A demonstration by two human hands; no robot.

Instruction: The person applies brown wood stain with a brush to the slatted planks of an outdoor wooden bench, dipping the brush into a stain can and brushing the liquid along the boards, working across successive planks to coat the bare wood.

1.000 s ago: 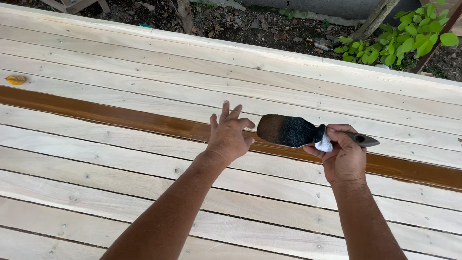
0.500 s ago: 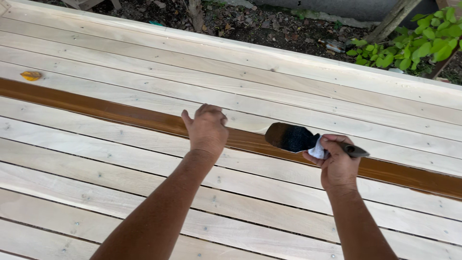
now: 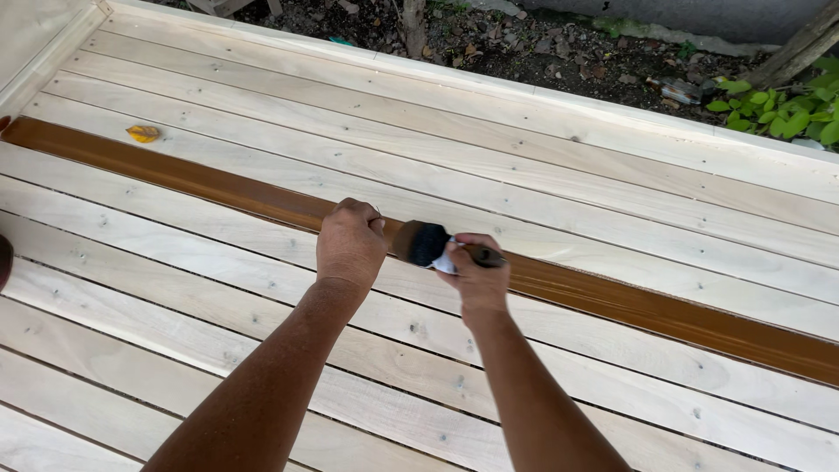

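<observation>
My right hand (image 3: pixel 474 274) grips a wide paintbrush (image 3: pixel 426 243) with dark bristles and a white band, its bristles pointing left over a brown-stained deck board (image 3: pixel 210 185). The stained board runs diagonally from the upper left to the lower right between pale unstained boards. My left hand (image 3: pixel 350 245) is curled into a loose fist and rests on the deck right beside the bristles, over the stained strip. Whether its fingers touch the bristles I cannot tell.
Pale wooden deck boards (image 3: pixel 542 175) with screw heads fill the view. A yellow leaf (image 3: pixel 142 134) lies on a board at the upper left. Beyond the deck's far edge are dirt, stones and green plants (image 3: pixel 791 109). A pale wall panel (image 3: pixel 35 35) stands at the top left.
My left hand closed from spread fingers into a fist and now sits close against the brush. The brush and right hand shifted left along the stained board.
</observation>
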